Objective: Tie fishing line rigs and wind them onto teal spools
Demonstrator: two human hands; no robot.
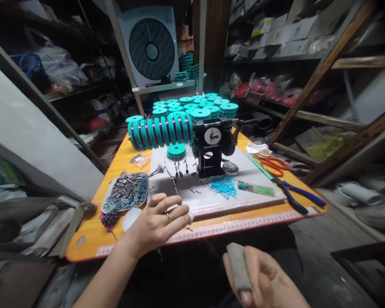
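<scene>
The left hand bends its fingers over the bench's front edge, near the parts tray by the left corner; the right hand, grey wrap on one finger, curls beyond; neither grip's contents can be told.

Our left hand reaches forward, palm down, fingers together and slightly bent, a ring on one. Our right hand sits lower, fingers curled, one wrapped in grey.

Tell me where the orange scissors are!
In the head view, the orange scissors lie at the right of the table, between white tissue and blue pliers.
</scene>
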